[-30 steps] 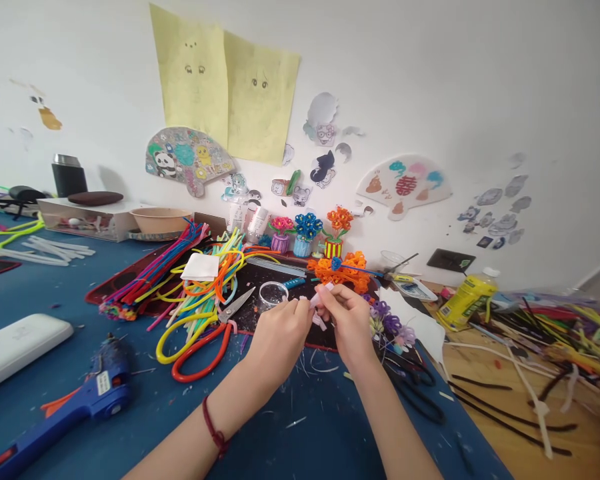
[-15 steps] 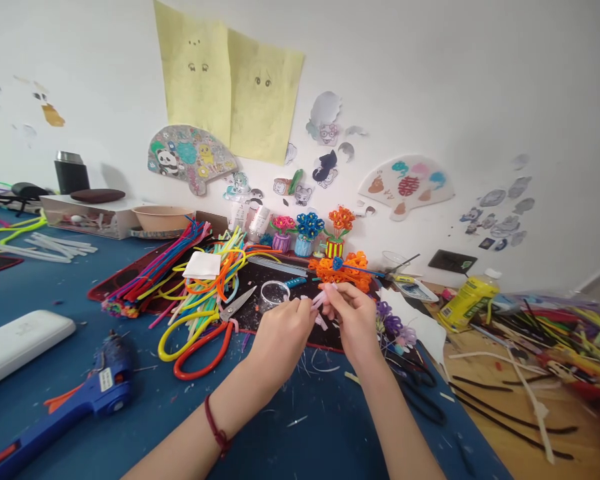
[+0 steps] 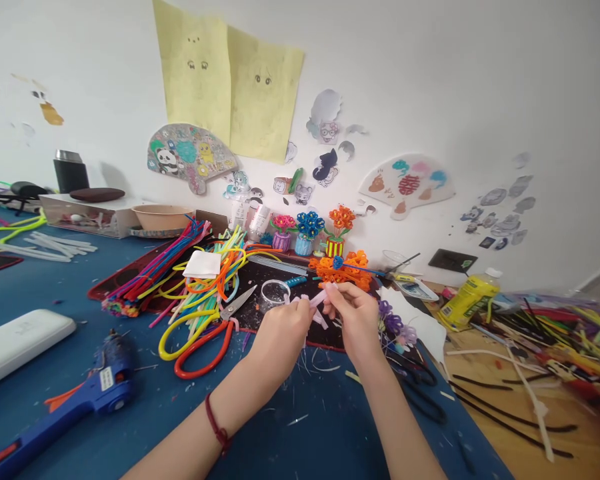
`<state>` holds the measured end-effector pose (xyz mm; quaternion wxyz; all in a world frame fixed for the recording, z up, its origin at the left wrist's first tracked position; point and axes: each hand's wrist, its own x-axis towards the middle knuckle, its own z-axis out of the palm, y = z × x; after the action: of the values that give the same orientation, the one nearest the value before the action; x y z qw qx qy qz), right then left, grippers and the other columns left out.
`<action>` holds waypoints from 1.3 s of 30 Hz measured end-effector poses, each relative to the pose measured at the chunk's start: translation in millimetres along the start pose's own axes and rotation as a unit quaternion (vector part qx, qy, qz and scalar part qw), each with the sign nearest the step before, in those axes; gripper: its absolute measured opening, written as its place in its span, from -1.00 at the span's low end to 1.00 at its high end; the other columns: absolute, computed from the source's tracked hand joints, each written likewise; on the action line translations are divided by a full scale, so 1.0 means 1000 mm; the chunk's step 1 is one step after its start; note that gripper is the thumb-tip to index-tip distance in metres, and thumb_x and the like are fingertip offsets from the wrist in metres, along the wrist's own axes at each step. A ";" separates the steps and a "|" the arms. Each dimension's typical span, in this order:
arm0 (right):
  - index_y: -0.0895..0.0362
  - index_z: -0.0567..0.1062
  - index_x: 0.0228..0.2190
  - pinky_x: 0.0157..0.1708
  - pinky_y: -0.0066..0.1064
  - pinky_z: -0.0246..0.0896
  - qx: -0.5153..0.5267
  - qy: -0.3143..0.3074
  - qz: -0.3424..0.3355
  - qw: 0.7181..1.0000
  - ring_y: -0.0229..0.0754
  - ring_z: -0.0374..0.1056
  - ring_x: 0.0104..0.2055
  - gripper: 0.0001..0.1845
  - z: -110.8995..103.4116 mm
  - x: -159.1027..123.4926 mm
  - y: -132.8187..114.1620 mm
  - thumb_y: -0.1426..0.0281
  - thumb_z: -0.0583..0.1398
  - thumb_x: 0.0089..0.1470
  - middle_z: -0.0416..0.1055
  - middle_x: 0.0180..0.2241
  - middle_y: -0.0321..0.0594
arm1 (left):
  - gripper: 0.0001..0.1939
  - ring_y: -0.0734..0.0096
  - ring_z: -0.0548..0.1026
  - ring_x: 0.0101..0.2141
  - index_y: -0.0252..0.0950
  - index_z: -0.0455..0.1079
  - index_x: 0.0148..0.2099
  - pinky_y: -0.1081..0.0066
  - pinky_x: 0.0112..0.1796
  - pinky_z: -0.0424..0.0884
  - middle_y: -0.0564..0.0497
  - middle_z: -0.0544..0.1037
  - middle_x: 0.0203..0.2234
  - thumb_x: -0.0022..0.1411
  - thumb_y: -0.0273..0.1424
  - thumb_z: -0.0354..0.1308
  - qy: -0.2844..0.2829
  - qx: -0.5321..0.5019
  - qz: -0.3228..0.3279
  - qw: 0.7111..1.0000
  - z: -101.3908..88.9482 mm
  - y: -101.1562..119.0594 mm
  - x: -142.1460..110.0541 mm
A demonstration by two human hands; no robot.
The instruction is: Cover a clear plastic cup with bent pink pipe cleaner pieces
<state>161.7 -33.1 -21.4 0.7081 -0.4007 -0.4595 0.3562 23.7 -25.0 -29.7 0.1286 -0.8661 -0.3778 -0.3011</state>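
Observation:
Between my two hands stretches a short piece of pale pink pipe cleaner (image 3: pixel 319 298). The fingers of my left hand (image 3: pixel 286 333) are closed on its near end. My right hand (image 3: pixel 356 317) pinches the other end between thumb and forefinger. More pale pink bits show just behind my fingers, partly hidden. A clear round container (image 3: pixel 275 293) stands beyond my left hand. Scissors (image 3: pixel 220 327) with one yellow and one red handle lie to the left. Purple pipe-cleaner flowers (image 3: pixel 395 325) lie right of my right hand.
At the left lie a blue glue gun (image 3: pixel 105 383) and a white case (image 3: pixel 25 343). Bundled coloured pipe cleaners (image 3: pixel 165 267) lie behind the scissors. Small flower pots (image 3: pixel 304 245) line the wall. A yellow bottle (image 3: pixel 473 300) stands at right, near scattered black strips (image 3: pixel 515 417).
My hands have drawn slightly apart, so more of the pale pink pipe cleaner shows between them. Other things stay where they were.

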 end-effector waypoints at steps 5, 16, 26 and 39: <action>0.18 0.51 -0.57 -0.62 -0.52 0.11 0.006 0.007 0.002 1.000 -0.37 0.21 -0.63 -0.75 0.001 -0.001 -0.001 0.27 0.36 -0.10 0.36 -0.66 -0.32 | -0.80 0.35 0.44 -0.59 -0.33 0.27 -0.39 0.45 -0.57 0.18 0.02 0.45 -0.60 0.29 -0.60 -0.05 -0.043 0.005 -0.008 0.999 -0.005 0.000 0.001; 0.19 0.50 -0.57 -0.62 -0.53 0.10 0.014 0.013 0.001 1.000 -0.38 0.20 -0.63 -0.75 0.003 -0.001 -0.003 0.27 0.37 -0.11 0.34 -0.66 -0.33 | -0.82 0.36 0.42 -0.60 -0.36 0.30 -0.36 0.44 -0.59 0.13 0.01 0.46 -0.59 0.19 -0.69 -0.02 -0.043 -0.004 -0.010 0.999 -0.005 0.001 -0.001; 0.18 0.51 -0.57 -0.62 -0.50 0.16 0.027 0.028 0.013 0.999 -0.36 0.23 -0.64 -0.74 0.001 0.000 -0.005 0.26 0.37 -0.12 0.39 -0.64 -0.31 | -0.84 0.33 0.45 -0.55 -0.35 0.32 -0.34 0.42 -0.56 0.13 0.00 0.50 -0.54 0.28 -0.59 -0.02 -0.014 -0.037 -0.026 0.999 -0.004 0.000 0.001; 0.19 0.54 -0.49 -0.57 -0.52 0.26 0.065 0.023 0.049 0.996 -0.31 0.37 -0.59 -0.73 -0.004 0.003 -0.010 0.26 0.40 -0.19 0.45 -0.59 -0.28 | -0.91 0.40 0.52 -0.48 -0.29 0.42 -0.30 0.46 -0.40 0.37 0.01 0.57 -0.49 0.22 -0.42 0.11 0.029 -0.347 -0.207 0.914 -0.016 -0.003 0.010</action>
<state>167.7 -36.2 -12.3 0.7246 -0.3843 -0.3986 0.4103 20.2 -24.4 -10.3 -0.2343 -0.7496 -0.4164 -0.4581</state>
